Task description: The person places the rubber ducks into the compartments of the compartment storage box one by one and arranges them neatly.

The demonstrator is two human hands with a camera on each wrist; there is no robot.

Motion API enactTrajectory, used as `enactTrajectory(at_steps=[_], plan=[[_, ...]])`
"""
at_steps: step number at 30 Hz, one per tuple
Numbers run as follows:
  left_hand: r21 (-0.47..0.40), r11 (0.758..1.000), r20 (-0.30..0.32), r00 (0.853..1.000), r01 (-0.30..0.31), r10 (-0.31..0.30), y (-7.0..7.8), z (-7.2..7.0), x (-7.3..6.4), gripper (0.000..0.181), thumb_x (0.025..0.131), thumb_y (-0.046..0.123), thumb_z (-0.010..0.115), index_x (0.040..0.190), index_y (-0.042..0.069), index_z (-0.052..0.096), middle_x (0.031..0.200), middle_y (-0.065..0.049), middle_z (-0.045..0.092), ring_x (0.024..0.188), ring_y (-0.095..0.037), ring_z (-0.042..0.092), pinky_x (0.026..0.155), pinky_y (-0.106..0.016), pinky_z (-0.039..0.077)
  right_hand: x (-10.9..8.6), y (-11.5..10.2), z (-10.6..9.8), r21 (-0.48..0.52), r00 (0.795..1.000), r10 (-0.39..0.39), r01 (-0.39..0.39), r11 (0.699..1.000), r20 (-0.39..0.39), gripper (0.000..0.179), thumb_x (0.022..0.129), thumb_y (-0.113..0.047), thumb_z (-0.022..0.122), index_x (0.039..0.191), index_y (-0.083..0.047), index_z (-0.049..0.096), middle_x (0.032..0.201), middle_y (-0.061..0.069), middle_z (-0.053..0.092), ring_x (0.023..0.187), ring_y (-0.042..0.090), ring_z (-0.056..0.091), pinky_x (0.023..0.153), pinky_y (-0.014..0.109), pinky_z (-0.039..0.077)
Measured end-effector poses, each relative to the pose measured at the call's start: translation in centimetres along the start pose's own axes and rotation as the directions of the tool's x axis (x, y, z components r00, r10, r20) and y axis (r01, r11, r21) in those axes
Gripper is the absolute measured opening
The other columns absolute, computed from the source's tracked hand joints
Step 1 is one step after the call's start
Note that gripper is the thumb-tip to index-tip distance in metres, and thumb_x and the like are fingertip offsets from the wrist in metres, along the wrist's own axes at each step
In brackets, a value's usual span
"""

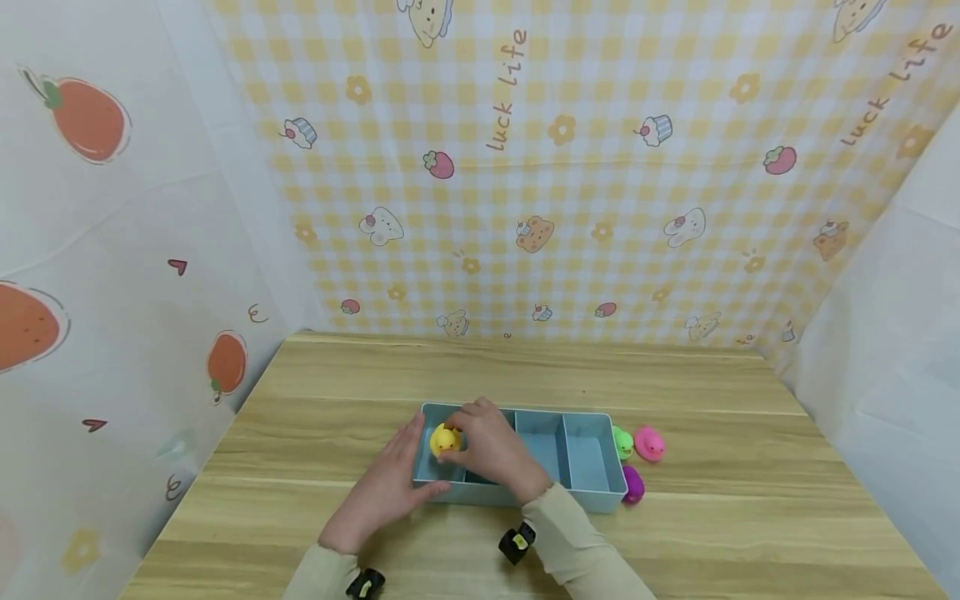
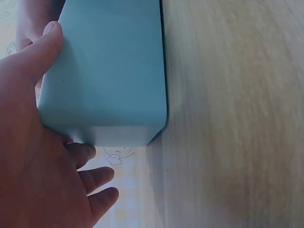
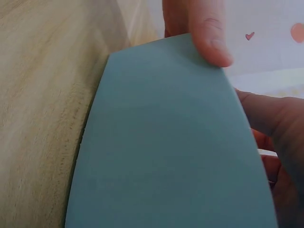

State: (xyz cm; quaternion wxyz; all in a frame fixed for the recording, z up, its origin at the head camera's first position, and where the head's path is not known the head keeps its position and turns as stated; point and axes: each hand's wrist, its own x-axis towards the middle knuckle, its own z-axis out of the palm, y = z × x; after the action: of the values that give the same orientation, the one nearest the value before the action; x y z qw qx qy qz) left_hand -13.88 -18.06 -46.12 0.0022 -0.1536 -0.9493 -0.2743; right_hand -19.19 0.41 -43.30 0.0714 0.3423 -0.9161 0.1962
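A pale blue divided box (image 1: 525,495) sits on the table with its long side toward me. My left hand (image 1: 384,490) rests against its left end, fingers stretched along the end wall and thumb on the front rim. The left wrist view shows that thumb on the blue wall (image 2: 109,71), the other fingers spread past the corner. My right hand (image 1: 491,442) reaches over the box and pinches a yellow toy duck (image 1: 445,442) in the leftmost compartment. In the right wrist view the box wall (image 3: 161,133) hides the duck.
Right beside the box's right end are a green toy duck (image 1: 623,443), a pink one (image 1: 649,444) and a purple toy (image 1: 633,485). The wooden table (image 1: 720,533) meets a patterned cloth (image 1: 562,192) at the back.
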Motion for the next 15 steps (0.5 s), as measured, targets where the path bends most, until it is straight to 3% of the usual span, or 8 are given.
enactTrajectory(at_steps=[6,15], plan=[[-0.003,1.000,-0.002,1.000,0.002,-0.002,0.0,-0.1,0.1,0.103,0.082,0.050,0.069,0.152,-0.001,0.014,0.157,-0.019,0.019,0.141,-0.041,0.026,0.111,-0.055,0.031,0.3,-0.3,0.3,-0.106,1.000,-0.020,0.020,0.994,-0.008,0.037,0.072,-0.043,0.082,0.096,-0.016,0.073,0.092,-0.006,0.070,0.078,0.010,0.044,0.076,0.025,0.041],[-0.023,1.000,0.010,1.000,0.009,-0.009,0.0,-0.1,-0.1,0.102,0.082,0.049,0.070,0.152,0.000,0.012,0.158,-0.017,0.018,0.142,-0.039,0.025,0.112,-0.055,0.029,0.4,-0.7,1.3,-0.206,1.000,0.004,-0.008,0.979,-0.020,0.036,0.070,-0.046,0.083,0.093,-0.021,0.073,0.088,-0.010,0.069,0.080,0.012,0.037,0.087,0.037,0.041]])
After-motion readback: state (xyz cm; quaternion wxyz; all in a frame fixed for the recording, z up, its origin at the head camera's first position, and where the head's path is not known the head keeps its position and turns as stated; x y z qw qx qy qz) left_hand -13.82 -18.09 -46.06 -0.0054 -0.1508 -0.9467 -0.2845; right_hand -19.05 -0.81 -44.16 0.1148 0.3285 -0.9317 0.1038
